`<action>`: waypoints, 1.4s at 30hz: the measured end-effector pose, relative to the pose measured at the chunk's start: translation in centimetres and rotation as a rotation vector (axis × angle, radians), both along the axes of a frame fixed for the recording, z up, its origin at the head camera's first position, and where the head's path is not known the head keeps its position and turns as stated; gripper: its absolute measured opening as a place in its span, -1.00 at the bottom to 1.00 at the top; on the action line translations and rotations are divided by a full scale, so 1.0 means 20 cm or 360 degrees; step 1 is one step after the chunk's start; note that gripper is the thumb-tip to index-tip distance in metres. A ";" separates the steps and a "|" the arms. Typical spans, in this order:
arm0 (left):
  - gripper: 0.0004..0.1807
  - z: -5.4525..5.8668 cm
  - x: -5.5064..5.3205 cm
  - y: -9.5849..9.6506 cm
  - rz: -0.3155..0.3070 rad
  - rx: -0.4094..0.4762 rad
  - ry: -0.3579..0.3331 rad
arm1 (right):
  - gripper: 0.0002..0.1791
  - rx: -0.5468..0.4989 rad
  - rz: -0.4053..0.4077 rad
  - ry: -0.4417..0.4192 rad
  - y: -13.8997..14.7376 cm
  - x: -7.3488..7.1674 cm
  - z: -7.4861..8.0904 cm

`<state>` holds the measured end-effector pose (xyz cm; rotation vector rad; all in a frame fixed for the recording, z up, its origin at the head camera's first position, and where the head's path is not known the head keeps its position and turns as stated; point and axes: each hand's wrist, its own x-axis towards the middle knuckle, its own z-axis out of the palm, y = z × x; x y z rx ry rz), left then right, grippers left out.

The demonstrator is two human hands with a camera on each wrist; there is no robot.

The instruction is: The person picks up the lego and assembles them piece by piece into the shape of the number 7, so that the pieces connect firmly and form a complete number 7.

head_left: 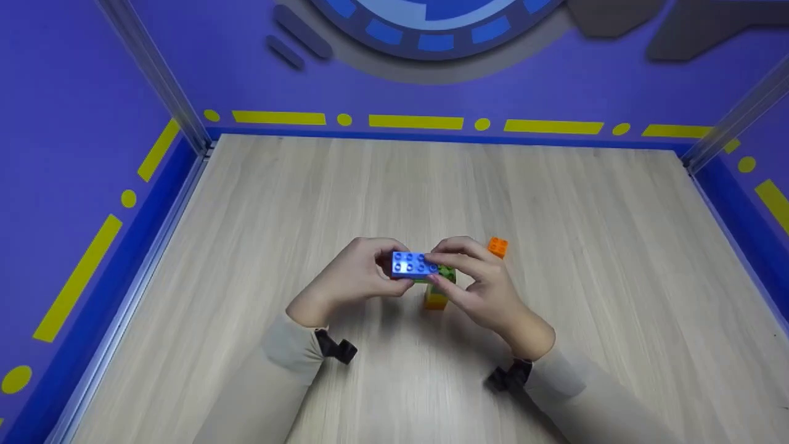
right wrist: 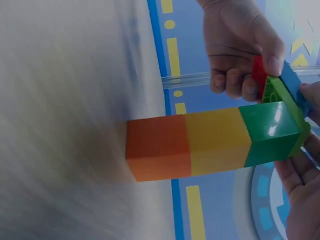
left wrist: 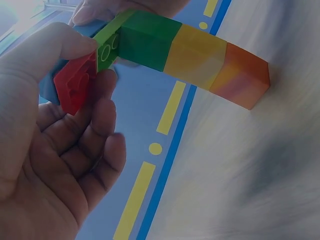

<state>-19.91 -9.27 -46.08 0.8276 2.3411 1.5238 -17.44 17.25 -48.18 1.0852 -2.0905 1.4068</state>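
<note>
Toy building bricks are joined in one assembly. A column of orange (right wrist: pixel 157 149), yellow (right wrist: pixel 219 141) and dark green (right wrist: pixel 272 131) bricks rises from the table to a light green piece (left wrist: pixel 106 52). On top lies a blue brick (head_left: pixel 410 264) with studs up. A red brick (left wrist: pixel 75 85) hangs under the overhanging left end. My left hand (head_left: pixel 354 274) pinches this left end, thumb in front, the other fingers loosely curled. My right hand (head_left: pixel 484 283) pinches the right end of the blue brick, thumb in front and fingers behind.
A loose orange brick (head_left: pixel 498 246) lies on the wooden table (head_left: pixel 296 203) just beyond my right hand. Blue-purple walls (head_left: pixel 400 92) with yellow markings enclose the table at the back and sides. Black wrist camera straps (head_left: pixel 336 346) sit on both sleeves.
</note>
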 end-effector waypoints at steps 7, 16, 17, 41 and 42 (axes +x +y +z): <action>-0.70 -0.01 0.00 0.01 -0.0010 0.0012 -0.0028 | -0.43 0.0248 -0.0080 0.0340 0.00 0.00 -0.03; -0.66 0.01 0.00 0.01 -0.0006 0.0072 -0.0183 | -0.33 0.0353 -0.0182 0.0628 0.00 -0.01 -0.02; -0.64 0.01 0.00 0.01 -0.0005 0.0083 -0.0218 | -0.34 0.0352 -0.0180 0.0636 0.00 -0.01 -0.02; -0.67 0.05 0.00 0.02 -0.0046 0.0380 -0.0675 | -0.50 0.0294 -0.0148 0.0693 -0.01 -0.02 -0.03; -0.67 0.05 0.01 0.02 -0.0039 0.0386 -0.0690 | -0.50 0.0295 -0.0149 0.0690 -0.01 -0.02 -0.03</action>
